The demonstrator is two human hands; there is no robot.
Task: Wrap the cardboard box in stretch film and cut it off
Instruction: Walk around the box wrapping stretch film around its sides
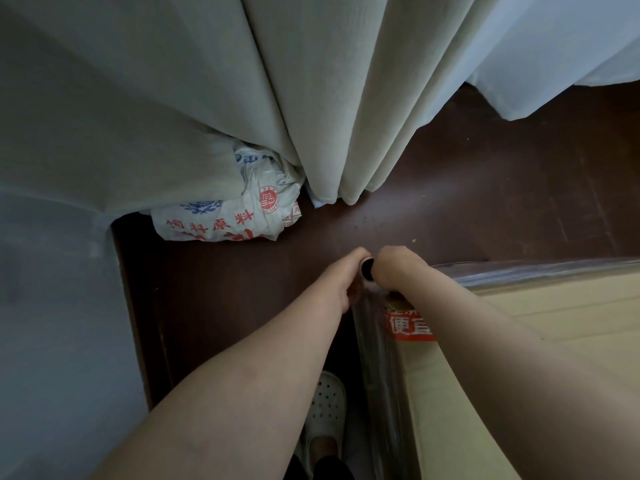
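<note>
At centre frame, both hands meet over a film roll (pixel 367 270) at the box (pixel 519 341) corner. Left hand (pixel 348 271) curls round the roll from 9 o'clock; right hand (pixel 394 268) grips it from 3 o'clock. Film (pixel 519 271) runs along the box's top edge toward 3 o'clock and down its left edge toward 6. Brown floor (pixel 450 202) lies open toward 12; curtain (pixel 311 98) hems it. Red box label (pixel 408 325) reads "便宜". Printed sack (pixel 228 213) at 10 o'clock shows red "料原料". Slipper (pixel 325 407) at 6.

Head view, steeply downward, close above both forearms.
</note>
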